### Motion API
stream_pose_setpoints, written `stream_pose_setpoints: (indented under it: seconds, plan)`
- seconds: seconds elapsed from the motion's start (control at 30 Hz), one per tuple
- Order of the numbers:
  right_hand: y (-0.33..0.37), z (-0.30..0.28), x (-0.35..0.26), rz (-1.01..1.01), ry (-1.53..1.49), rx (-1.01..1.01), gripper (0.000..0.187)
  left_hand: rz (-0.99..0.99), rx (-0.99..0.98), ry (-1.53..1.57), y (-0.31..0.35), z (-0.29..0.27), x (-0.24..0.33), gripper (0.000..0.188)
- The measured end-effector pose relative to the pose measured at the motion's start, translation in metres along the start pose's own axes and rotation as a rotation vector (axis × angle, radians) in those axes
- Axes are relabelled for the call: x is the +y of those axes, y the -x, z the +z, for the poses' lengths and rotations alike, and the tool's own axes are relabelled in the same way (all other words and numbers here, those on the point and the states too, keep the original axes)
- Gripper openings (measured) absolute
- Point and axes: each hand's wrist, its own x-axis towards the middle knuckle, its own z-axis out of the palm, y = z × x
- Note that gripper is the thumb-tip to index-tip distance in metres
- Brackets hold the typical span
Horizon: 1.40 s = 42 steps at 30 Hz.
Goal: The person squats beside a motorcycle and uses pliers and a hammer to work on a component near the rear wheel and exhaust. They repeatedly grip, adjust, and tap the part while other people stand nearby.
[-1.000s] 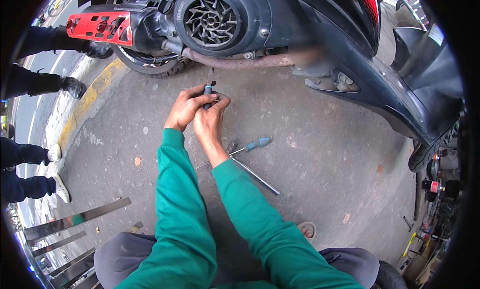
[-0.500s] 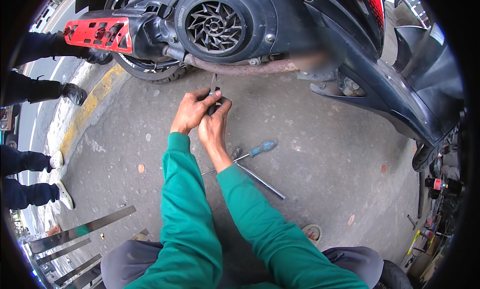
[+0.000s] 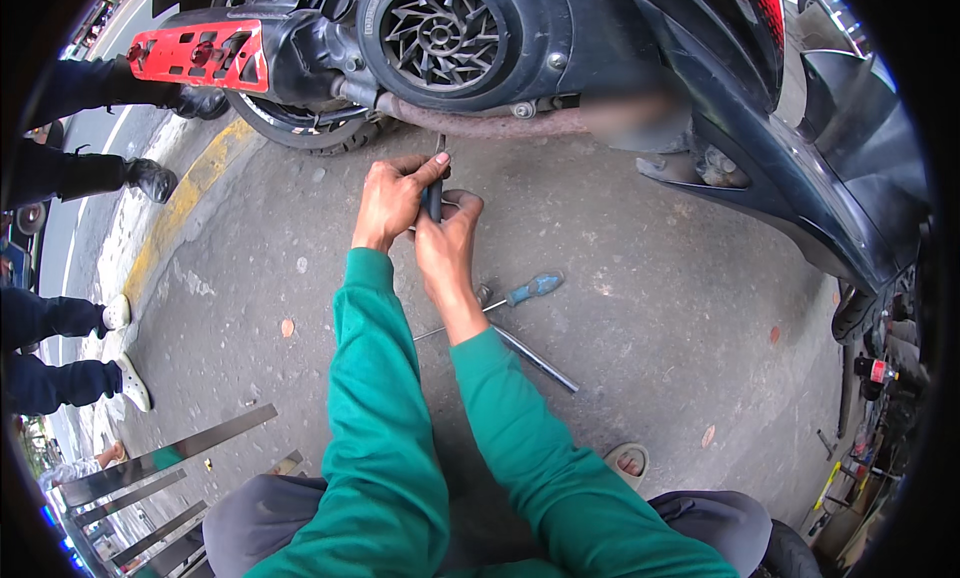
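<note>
Left hand [image 3: 390, 200] and right hand [image 3: 447, 246] grasp a tool [image 3: 435, 200], perhaps a screwdriver, partly hidden, near the motorbike's [image 3: 545, 63] lower edge.

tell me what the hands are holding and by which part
A thin-shafted tool, by its dark handle: left hand toward the shaft end, right hand around the lower end.

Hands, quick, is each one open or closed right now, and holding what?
Left hand: closed, holding the tool.
Right hand: closed, holding the same tool, lower in the picture.
</note>
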Motion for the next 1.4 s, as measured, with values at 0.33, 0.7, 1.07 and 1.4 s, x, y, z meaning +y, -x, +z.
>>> stream_pose_setpoints:
  seconds: [0.33, 0.7, 1.07, 1.4]
  plan:
    - [-0.004, -0.022, 0.001, -0.137, 0.449, 0.064, 0.028, -0.049, -0.015, 0.212, 0.003, 0.027, -0.008, 0.042]
    - [-0.007, -0.019, 0.015, -0.217, 0.406, -0.026, 0.029, -0.035, -0.028, 0.324, 0.004, 0.027, -0.017, 0.041]
    - [0.007, -0.001, -0.006, -0.331, 0.484, 0.02, 0.035, -0.092, -0.134, 0.584, 0.0, 0.018, -0.017, 0.038]
    - [0.005, -0.023, -0.032, -0.358, 0.529, 0.155, 0.033, -0.079, -0.04, 0.581, 0.005, 0.033, -0.004, 0.036]
